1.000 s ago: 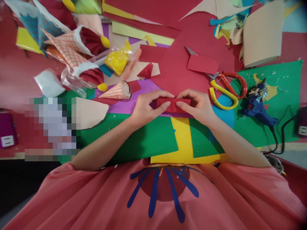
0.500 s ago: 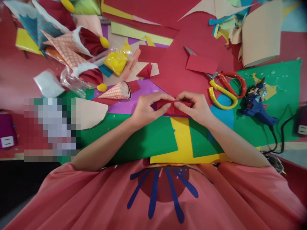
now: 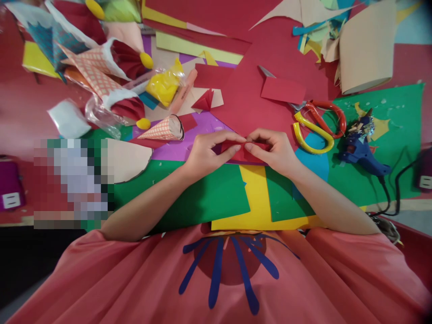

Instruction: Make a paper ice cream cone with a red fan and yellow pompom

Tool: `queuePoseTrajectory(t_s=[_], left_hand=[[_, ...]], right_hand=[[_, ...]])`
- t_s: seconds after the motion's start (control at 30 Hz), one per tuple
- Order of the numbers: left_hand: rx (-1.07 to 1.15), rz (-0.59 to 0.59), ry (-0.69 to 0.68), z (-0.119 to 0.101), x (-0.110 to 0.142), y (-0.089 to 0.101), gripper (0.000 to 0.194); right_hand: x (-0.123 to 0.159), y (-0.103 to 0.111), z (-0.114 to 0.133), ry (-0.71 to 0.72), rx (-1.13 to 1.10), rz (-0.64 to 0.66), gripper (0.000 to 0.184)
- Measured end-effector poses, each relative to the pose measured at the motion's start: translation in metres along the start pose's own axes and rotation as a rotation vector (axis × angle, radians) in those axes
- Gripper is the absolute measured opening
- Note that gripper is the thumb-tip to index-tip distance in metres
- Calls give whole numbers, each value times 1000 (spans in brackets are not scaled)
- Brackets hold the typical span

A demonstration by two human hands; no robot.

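A small piece of red paper (image 3: 251, 155) lies between my two hands at the middle of the table. My left hand (image 3: 211, 150) pinches its left part, thumb below and fingers along the upper edge. From the other side my right hand (image 3: 272, 148) grips it the same way, and the fingertips of both hands nearly meet. The fingers partly cover the paper, so its folds are hard to make out. Up and left of my hands sits a small folded red paper (image 3: 204, 100). A checkered paper cone (image 3: 162, 128) rests left of my left hand.
Scissors (image 3: 315, 128) with red and yellow handles lie right of my hands, a red paper rectangle (image 3: 283, 89) over their blades. Farther right is a blue glue gun (image 3: 364, 153) with a cord. Finished-looking cones (image 3: 97, 67), yellow clay (image 3: 165, 87) and a beige paper tube (image 3: 367, 47) stand around.
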State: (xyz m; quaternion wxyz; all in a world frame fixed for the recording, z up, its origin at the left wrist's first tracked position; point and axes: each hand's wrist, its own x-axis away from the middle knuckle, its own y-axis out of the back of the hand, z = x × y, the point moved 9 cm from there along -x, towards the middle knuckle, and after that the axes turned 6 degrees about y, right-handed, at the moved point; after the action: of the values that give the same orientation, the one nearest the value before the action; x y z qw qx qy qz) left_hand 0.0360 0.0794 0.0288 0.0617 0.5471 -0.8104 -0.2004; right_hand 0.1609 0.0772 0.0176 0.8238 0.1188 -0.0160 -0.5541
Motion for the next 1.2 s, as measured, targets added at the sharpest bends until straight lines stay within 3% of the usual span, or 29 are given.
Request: queuePoseTrajectory(t_s=[0.17,0.33,0.5,0.83,1.2], left_hand=[[-9,15,19,3,0,-3,12],[72,-48,54,8,2,3,20],[69,-72,112,10,2,7,17],[63,-141,95,9,1,12,21],[53,-120,103,10,2,10,15]], right_hand=[[0,-1,1,-4,40,11,18],[0,3,2,6,37,-15,18],[-1,7,0,-13,4,-40,17],[-1,8,-1,-19,-42,-51,15],[-2,9,0,-15,-40,-56,15]])
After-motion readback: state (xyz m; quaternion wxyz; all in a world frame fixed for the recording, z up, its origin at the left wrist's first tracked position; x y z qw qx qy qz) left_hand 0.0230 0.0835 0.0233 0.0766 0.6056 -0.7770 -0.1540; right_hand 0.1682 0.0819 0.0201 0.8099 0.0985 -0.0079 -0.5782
